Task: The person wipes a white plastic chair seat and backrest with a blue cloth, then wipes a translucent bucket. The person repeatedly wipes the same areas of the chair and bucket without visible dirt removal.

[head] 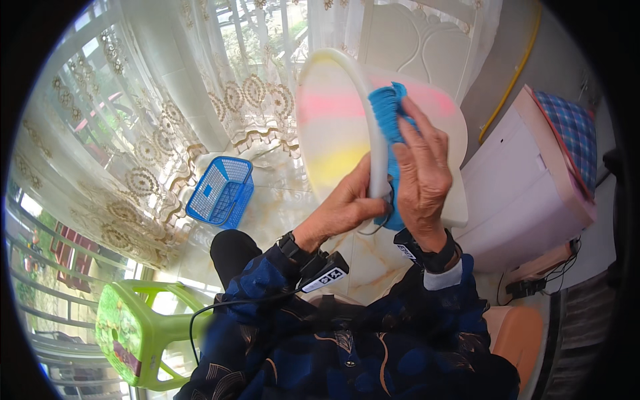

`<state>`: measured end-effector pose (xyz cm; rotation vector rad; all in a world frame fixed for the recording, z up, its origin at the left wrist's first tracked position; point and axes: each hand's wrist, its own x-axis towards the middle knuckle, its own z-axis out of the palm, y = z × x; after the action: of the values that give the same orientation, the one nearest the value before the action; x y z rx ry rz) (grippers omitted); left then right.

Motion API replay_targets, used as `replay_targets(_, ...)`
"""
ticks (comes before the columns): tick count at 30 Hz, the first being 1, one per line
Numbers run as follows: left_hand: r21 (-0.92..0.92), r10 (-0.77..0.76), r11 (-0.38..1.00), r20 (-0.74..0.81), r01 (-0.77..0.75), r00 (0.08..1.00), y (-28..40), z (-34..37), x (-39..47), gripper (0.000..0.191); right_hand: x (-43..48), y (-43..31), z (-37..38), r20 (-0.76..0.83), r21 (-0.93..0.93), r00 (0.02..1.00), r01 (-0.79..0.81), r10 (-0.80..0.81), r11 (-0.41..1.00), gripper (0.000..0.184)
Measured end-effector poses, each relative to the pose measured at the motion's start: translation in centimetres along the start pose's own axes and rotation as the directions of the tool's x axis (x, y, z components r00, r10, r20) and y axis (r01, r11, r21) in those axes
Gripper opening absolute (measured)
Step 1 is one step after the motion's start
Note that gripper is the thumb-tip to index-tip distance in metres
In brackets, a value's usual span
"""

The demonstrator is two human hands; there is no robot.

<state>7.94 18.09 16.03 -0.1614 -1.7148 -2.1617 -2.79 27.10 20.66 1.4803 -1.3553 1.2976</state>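
A translucent white plastic bucket (332, 75), with pink and yellow patches showing through its wall, is held tilted on its side before me. Its mouth faces left. My left hand (352, 202) grips the rim at the lower edge, near a thin wire handle (374, 230). Against the outer wall just behind the rim lies a blue cloth (387, 110). My right hand (425, 170) presses this cloth to the bucket, fingers pointing up along it. Part of the cloth is hidden under that hand.
On the marble-look floor, a blue plastic basket (220, 192) sits at left. A green plastic stool (150, 330) stands lower left. Lace curtains (165, 135) hang before the window. At right are a pale pink cabinet (520, 185), a plaid cushion (570, 135) and cables (560, 270).
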Motion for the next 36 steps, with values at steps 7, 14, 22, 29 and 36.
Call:
replay_targets(7,0.212,-0.005,0.977,0.021,0.0,1.0,-0.8,-0.6,-0.8,0.071,1.7,-0.4,-1.4,0.256,-0.061,0.904,0.37,-0.344,0.927,0.035)
replay_targets(14,0.268,0.022,0.963,0.046,-0.034,0.999,-2.6,0.1,-2.5,0.08,5.5,1.1,-1.2,0.438,-0.109,0.801,0.497,-0.407,0.861,0.022)
replay_targets(22,0.345,0.017,0.937,0.134,-0.063,0.991,-3.5,1.0,-3.5,0.081,12.2,2.2,3.0,0.558,-0.174,0.766,0.485,-0.321,0.857,0.007)
replay_targets(29,0.212,-0.098,0.973,0.015,0.093,0.995,-2.3,-0.9,-4.1,0.078,5.4,0.6,-0.8,0.304,-0.004,0.88,0.385,-0.366,0.923,0.012)
replay_targets(36,0.007,-0.02,1.0,-0.148,0.021,0.989,0.6,-3.2,-1.8,0.071,-4.5,0.6,-1.5,0.327,0.097,0.921,0.188,-0.21,0.977,0.042)
